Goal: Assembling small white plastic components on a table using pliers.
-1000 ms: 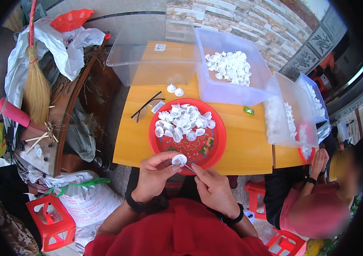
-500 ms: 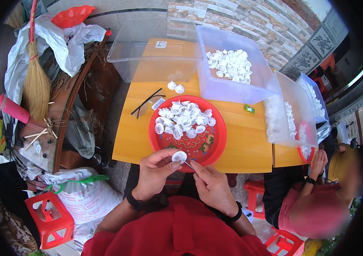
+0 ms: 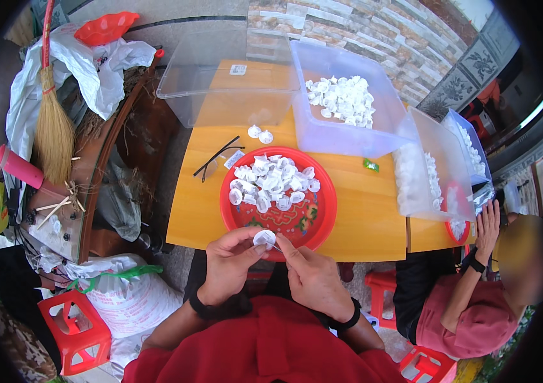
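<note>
My left hand [image 3: 228,260] pinches a small round white plastic piece [image 3: 264,239] between thumb and fingers, over the near rim of a red tray. Close on its right, my right hand [image 3: 313,276] is closed around a thin, dark, pen-like tool [image 3: 277,247]. Most of that tool is hidden by my fingers, and its tip is at the piece's lower right edge. The round red tray [image 3: 327,220], with a printed pattern on its bottom, holds a heap of similar white pieces [image 3: 273,179] in its far half.
Two loose white pieces [image 3: 265,136] and dark-framed glasses [image 3: 217,158] lie beyond the tray on the yellow table [image 3: 373,223]. A clear bin [image 3: 220,105] and a bin with white pieces [image 3: 348,143] stand behind. At right, a co-worker's hand [image 3: 488,226] is near more bins.
My right hand has shifted slightly left, its index finger now close against the white piece, and less of the tool shows. The co-worker's hand at right has risen toward the bins.
</note>
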Tool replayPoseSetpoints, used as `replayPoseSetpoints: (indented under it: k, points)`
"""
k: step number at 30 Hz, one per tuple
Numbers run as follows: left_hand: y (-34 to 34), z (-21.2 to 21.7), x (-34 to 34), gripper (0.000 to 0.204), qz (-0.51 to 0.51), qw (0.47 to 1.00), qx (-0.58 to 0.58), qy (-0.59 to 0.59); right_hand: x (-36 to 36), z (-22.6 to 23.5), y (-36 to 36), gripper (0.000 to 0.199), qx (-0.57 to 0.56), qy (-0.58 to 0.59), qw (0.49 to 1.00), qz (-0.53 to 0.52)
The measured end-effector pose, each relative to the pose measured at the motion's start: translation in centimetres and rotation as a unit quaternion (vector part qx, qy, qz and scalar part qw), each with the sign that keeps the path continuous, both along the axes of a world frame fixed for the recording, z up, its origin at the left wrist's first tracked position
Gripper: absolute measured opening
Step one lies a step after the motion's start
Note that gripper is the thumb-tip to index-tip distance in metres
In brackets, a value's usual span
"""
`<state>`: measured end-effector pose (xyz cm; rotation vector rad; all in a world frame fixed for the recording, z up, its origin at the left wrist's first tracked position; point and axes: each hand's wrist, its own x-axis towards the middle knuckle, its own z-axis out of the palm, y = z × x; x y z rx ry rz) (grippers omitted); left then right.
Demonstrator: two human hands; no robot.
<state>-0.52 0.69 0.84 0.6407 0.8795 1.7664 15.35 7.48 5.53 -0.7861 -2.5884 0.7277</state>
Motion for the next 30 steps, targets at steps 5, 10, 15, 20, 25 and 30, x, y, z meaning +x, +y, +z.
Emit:
replayPoseSetpoints:
  k: [5, 10, 15, 20, 25, 30]
  points:
    - [-0.1, 0.1, 0.2, 0.028, 0.005, 1.000, 0.004, -0.022, 0.3, -0.3, 0.3, 0.064, -0.036, 0.018, 0.999, 0.017]
    - [-0.2, 0.0, 0.3, 0.027, -0.011, 1.000, 0.011, -0.024, 0.6, -0.4, 0.6, 0.062, -0.161, 0.074, 0.984, 0.024]
    - [-0.2, 0.2, 0.5, 0.027, -0.007, 0.999, 0.014, -0.028, 1.0, -0.7, 1.0, 0.057, -0.290, 0.088, 0.953, 0.028]
    - [0.2, -0.1, 0.2, 0.024, -0.027, 0.998, -0.002, -0.057, 0.8, 0.2, 0.9, 0.049, -0.343, 0.096, 0.935, 0.004]
    - [0.3, 0.1, 0.1, 0.022, -0.034, 0.998, -0.012, -0.049, 1.6, 0.8, 0.5, 0.030, -0.137, 0.043, 0.989, -0.028]
    - [0.4, 0.1, 0.0, 0.023, -0.029, 0.998, -0.013, -0.046, 1.1, 0.6, 0.2, 0.027, -0.030, 0.059, 0.997, -0.034]
